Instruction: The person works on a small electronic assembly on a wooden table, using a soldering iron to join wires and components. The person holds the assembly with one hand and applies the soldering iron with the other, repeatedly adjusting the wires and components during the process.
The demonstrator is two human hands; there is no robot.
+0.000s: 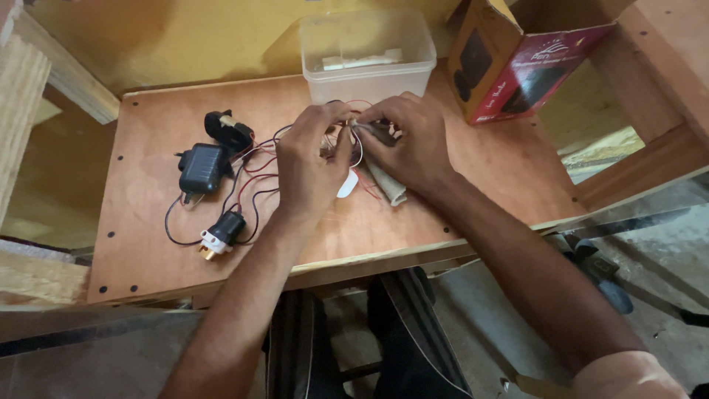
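Observation:
My left hand (310,159) and my right hand (410,140) meet over the middle of a plywood tabletop (480,185). Both pinch a small bundle of thin red, white and black wires (356,142) between fingertips. What sits inside the bundle is hidden by my fingers. Under my right hand lies a rolled beige cloth (389,186), and a small white oval piece (347,185) rests beside my left palm. The wires trail left to a black power adapter (201,168), a black part (229,131) and a black-and-white plug (220,236).
A translucent plastic box (367,55) with white items inside stands just behind my hands. An open red-and-brown cardboard box (509,70) lies at the back right. Wooden frame pieces border the tabletop on the left and right. My legs show below the front edge.

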